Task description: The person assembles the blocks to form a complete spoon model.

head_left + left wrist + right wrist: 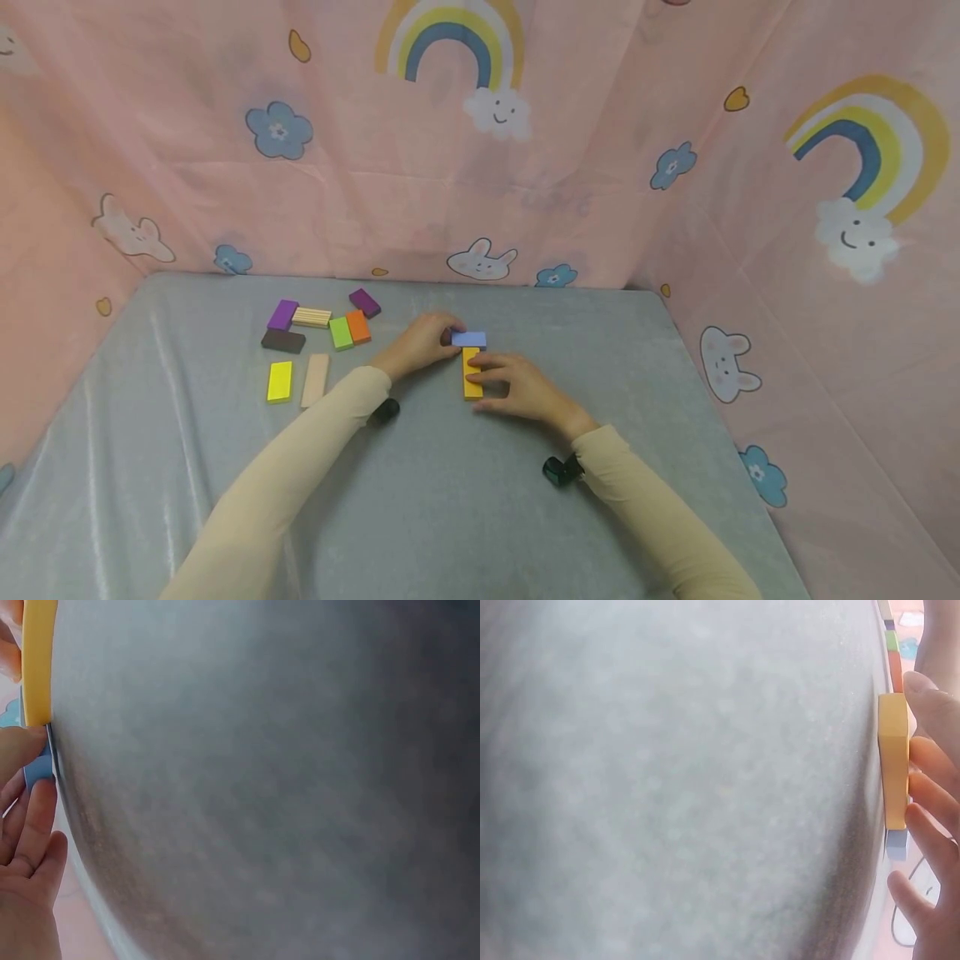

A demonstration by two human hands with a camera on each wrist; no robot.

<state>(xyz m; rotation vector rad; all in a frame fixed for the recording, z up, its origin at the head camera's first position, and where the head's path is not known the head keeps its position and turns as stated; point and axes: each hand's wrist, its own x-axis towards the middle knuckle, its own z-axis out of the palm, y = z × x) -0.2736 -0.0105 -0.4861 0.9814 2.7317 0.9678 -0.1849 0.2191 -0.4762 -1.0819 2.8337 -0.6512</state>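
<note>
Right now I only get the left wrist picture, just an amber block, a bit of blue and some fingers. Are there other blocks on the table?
Observer: Yes, the head view shows more over on the person's left, including an orange block.

Visitor: Oh! And how do the amber and blue ones sit, seen from above?

Observer: The blue block lies crosswise at the far end of the amber block, roughly like a T.

Visitor: Funny. What's behind the table, then?

Observer: A pink cloth, printed with rainbows among other pictures.
</note>
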